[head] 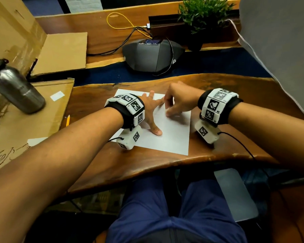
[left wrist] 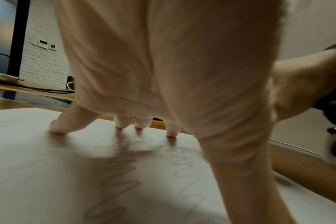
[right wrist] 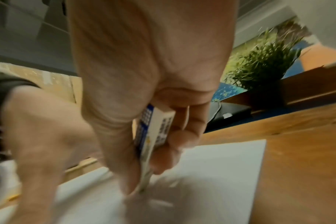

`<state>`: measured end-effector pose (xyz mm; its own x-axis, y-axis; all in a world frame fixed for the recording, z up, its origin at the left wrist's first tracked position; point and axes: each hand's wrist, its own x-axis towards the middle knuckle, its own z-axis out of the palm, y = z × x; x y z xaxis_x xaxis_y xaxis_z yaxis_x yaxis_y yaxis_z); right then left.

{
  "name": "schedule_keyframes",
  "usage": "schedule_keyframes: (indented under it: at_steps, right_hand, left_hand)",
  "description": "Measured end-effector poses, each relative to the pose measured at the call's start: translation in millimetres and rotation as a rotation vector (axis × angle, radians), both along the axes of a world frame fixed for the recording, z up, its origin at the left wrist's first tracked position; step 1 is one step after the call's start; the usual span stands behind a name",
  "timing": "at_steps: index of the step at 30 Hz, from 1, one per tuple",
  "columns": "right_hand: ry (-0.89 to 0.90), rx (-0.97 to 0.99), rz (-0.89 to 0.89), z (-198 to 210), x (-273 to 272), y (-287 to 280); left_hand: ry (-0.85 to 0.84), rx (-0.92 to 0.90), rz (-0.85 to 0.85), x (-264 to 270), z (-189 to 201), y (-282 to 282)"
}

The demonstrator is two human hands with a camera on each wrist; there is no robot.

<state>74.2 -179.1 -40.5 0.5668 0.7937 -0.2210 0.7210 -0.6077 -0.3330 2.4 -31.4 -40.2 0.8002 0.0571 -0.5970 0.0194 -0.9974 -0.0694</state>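
Desk: one sheet (two scribbles), left hand splayed on it; right hand pinches one eraser.

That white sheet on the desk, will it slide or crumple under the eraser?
Likely light and floppy: the paper lies flat on the smooth desk, so rubbing would probably slide or buckle it. The left hand pressing it with spread fingers should steady it while the right hand grips the eraser.
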Motion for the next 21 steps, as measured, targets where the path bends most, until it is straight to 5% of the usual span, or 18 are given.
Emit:
schedule_keyframes:
  at_steps: [6, 11, 16, 21]
  right_hand:
    - [-0.058, 0.060, -0.078, 2, 7, -4]
    - [0.025, -0.018, 0.036, 0, -9, 2]
    - [-0.147, 0.034, -0.076, 0, 3, 2]
    - [0.009, -0.063, 0.029, 3, -3, 5]
  left_hand:
    - [0.003, -0.005, 0.002, 2, -2, -1]
    - [-0.018, 0.002, -0.011, 0, -1, 0]
    - [-0.011, -0.001, -0.006, 1, -1, 0]
    - [-0.025, -0.006, -0.016, -1, -1, -1]
